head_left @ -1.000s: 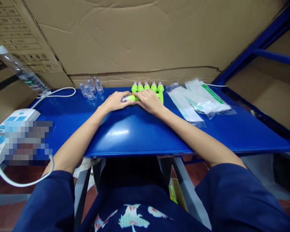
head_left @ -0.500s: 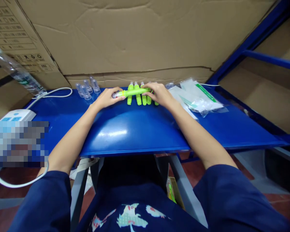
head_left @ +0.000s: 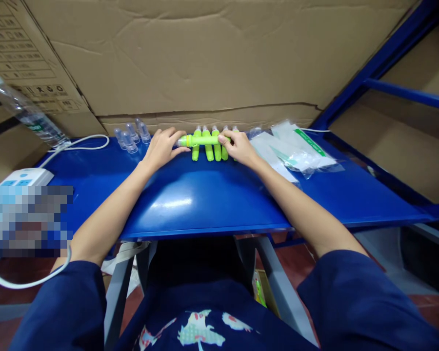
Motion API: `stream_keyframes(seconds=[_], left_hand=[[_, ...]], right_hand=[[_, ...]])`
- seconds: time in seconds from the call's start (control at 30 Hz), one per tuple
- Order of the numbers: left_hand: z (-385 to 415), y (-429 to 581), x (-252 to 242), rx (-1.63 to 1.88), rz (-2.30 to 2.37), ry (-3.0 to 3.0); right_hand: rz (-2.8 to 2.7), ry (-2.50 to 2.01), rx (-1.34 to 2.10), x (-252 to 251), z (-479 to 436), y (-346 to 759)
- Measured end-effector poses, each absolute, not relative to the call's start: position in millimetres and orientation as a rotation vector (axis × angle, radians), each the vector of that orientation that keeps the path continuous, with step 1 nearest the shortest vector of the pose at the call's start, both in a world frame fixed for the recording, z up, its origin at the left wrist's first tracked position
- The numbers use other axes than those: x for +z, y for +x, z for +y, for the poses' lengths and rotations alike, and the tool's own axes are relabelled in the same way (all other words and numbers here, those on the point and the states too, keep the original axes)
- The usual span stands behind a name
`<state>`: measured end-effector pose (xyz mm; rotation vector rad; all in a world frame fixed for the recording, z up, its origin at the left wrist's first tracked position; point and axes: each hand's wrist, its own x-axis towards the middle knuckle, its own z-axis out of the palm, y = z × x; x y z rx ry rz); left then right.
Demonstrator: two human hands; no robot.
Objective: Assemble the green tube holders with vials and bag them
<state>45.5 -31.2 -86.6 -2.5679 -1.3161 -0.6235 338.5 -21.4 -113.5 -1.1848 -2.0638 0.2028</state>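
Note:
My left hand (head_left: 162, 147) is closed around the clear-capped end of a lime-green pen-shaped tube (head_left: 205, 140) with a yellow ring near that cap. At the tube's other end, my right hand (head_left: 239, 147) pinches it between thumb and fingers. The tube lies nearly level from side to side, above the blue table. Just beneath and behind it, several matching lime-green tubes (head_left: 209, 153) lie side by side with their clear tips toward the cardboard; my right hand partly covers the rightmost ones. Several clear plastic caps (head_left: 130, 145) stand upright left of my left hand.
Clear plastic bags with a green-and-white label (head_left: 310, 142) lie right of my right hand. A cardboard wall (head_left: 205, 58) closes off the back of the blue table (head_left: 205, 200). At left are a water bottle (head_left: 36, 119), a white power strip (head_left: 29, 176) and its cable.
The held tube has turned a little and lies more level. My right fingers have shifted from over its end to a pinch, and my left hand has rolled slightly around the cap end.

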Motion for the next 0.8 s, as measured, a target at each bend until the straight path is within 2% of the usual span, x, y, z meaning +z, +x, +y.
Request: stream_keyframes(seconds=[0.17, 0.23, 0.43, 0.8], left_hand=[[-37, 46, -77, -0.633, -1.252, -2.569], [-39, 49, -76, -0.637, -1.254, -2.591], [-40, 53, -79, -0.691, -1.367, -2.575], [-17, 25, -91, -0.726, -1.409, -2.674]], right_hand=[[-1.955, -1.225, 0.726, -128, -11, 335], [-1.907, -1.208, 0.799, -130, -8, 335], [-1.727, -1.196, 0.631, -129, -2, 334], [-1.976, -1.105, 0.34, -133, 3, 340]])
